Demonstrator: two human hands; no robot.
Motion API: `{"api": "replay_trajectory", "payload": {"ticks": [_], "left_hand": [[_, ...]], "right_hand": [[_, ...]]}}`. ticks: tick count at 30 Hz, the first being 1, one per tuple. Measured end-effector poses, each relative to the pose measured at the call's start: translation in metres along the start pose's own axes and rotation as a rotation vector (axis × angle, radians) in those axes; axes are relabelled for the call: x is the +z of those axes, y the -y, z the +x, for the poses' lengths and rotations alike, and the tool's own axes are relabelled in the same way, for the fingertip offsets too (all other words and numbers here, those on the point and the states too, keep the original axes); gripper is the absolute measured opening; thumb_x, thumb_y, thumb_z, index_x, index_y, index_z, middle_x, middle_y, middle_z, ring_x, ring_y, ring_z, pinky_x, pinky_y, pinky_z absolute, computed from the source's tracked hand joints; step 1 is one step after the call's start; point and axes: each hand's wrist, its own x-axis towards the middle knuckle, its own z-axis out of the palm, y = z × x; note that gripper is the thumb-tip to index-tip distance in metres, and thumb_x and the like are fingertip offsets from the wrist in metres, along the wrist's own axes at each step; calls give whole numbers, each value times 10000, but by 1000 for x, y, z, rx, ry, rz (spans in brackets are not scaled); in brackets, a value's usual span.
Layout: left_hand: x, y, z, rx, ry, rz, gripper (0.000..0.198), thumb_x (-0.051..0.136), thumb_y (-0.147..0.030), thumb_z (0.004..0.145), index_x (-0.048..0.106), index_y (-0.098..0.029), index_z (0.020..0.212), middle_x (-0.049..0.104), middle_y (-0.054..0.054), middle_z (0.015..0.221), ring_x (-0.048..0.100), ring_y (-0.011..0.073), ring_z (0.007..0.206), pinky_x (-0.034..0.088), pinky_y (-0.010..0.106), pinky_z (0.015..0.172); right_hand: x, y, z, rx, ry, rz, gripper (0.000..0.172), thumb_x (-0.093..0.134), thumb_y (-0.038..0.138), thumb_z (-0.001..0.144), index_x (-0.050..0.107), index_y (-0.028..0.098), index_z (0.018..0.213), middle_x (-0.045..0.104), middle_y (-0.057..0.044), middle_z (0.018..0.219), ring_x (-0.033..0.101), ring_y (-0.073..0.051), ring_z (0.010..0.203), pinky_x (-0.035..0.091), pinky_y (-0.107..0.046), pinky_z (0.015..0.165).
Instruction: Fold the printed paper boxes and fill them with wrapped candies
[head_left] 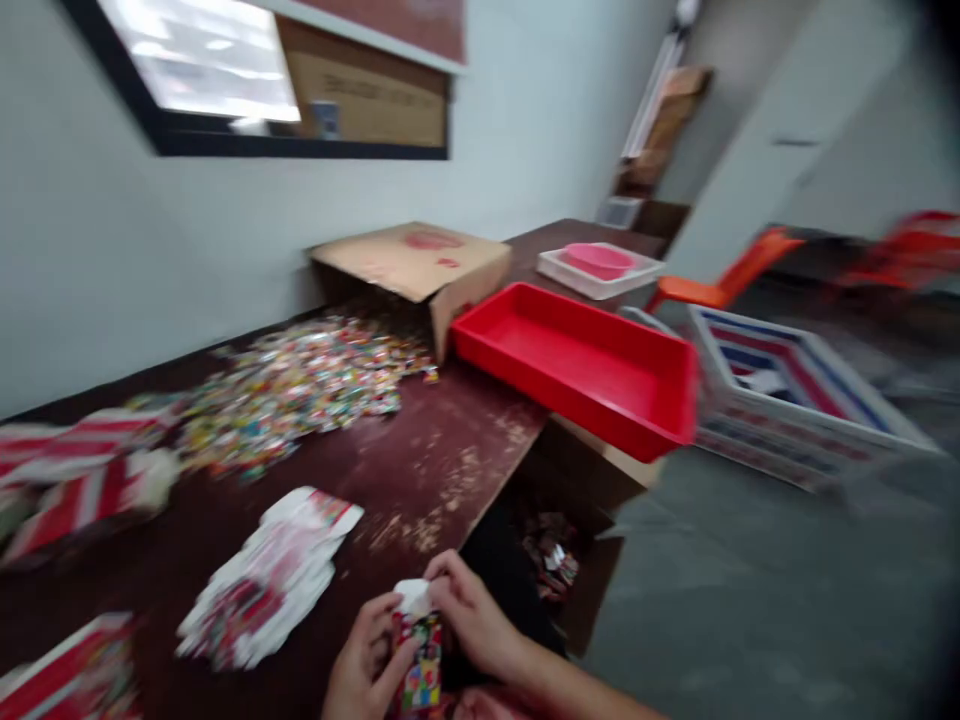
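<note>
At the table's near edge, my left hand (pixel 367 655) is closed around the side of a small colourful printed packet (pixel 421 660) with a white top flap. My right hand (pixel 469 615) pinches that white flap from the other side. Whether the packet holds anything cannot be seen. Left of my hands lies a fanned pile of flat white-and-red printed packets (pixel 274 580). Farther back, a large heap of small shiny wrapped pieces (pixel 300 385) spreads over the dark red table (pixel 397 470). The picture is blurred.
An open cardboard box (pixel 420 260) lies on its side behind the heap. A red tray (pixel 577 355) juts past the table edge above another open carton (pixel 592 590). Red-and-white bags (pixel 82 470) lie at left. A striped box (pixel 795 390) and orange chair (pixel 720 280) stand right.
</note>
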Motion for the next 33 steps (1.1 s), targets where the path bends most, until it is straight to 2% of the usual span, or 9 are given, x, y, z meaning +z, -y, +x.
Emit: {"api": "replay_trajectory", "payload": {"ticks": [5, 9, 11, 14, 16, 19, 26, 30, 33], "left_hand": [[-22, 11, -36, -3, 64, -65, 312, 659, -442, 761, 658, -188, 942, 704, 65, 881, 636, 222, 822, 483, 301, 783], [-23, 7, -51, 54, -52, -36, 283, 601, -417, 814, 670, -156, 728, 655, 44, 746, 573, 182, 752, 436, 256, 723], [-17, 6, -50, 7, -107, -195, 197, 673, -349, 756, 644, -167, 824, 635, 22, 751, 565, 169, 741, 426, 248, 700], [-9, 8, -44, -218, -85, -596, 420, 682, -252, 688, 549, -214, 1085, 631, 0, 814, 599, 168, 739, 445, 275, 708], [-7, 11, -39, -369, -2, -774, 433, 635, -268, 696, 542, -195, 1112, 631, 8, 786, 613, 174, 696, 459, 302, 702], [-10, 14, -36, -428, 80, -863, 367, 613, -274, 715, 584, -160, 1062, 653, 35, 775, 629, 188, 696, 465, 325, 712], [-20, 19, -42, -363, 276, -909, 667, 629, -241, 692, 437, -217, 1330, 677, 76, 942, 659, 210, 773, 468, 370, 764], [-23, 26, -40, -343, 205, -799, 737, 641, -137, 677, 396, -277, 1358, 618, 54, 1118, 646, 179, 771, 473, 351, 773], [-23, 26, -36, -363, 190, -812, 782, 625, -89, 636, 393, -315, 1348, 568, 26, 1191, 636, 172, 800, 476, 349, 799]], "right_hand": [[11, -10, -15, 543, 313, 391, 388, 769, 339, 684, 543, 164, 947, 586, 24, 749, 538, -60, 555, 397, -149, 475], [12, 1, -2, 783, 581, 342, 379, 818, 243, 615, 584, 138, 893, 594, 27, 696, 564, -61, 520, 442, -157, 482], [15, 11, 6, 733, 633, 190, 356, 831, 266, 607, 594, 131, 836, 582, 36, 653, 525, -49, 466, 421, -149, 431], [22, 27, 8, 516, 595, -103, 334, 819, 347, 629, 617, 130, 782, 564, 37, 635, 501, -59, 486, 428, -168, 435], [27, 35, 5, 309, 574, -268, 298, 750, 404, 715, 642, 129, 746, 562, 17, 680, 513, -76, 570, 433, -177, 486], [31, 39, 0, 129, 581, -366, 427, 548, 473, 873, 655, 123, 651, 554, -17, 748, 498, -85, 640, 409, -180, 514], [29, 34, 9, 277, 612, -338, 333, 643, 447, 815, 733, 160, 958, 623, -20, 805, 479, -59, 494, 396, -203, 453], [26, 40, 14, -154, 761, -552, 258, 535, 332, 915, 704, 228, 1080, 650, -61, 1025, 588, -159, 892, 490, -299, 782], [23, 47, 18, -421, 861, -757, 267, 506, 261, 928, 671, 252, 1139, 642, -71, 1059, 552, -178, 982, 466, -326, 849]]}}
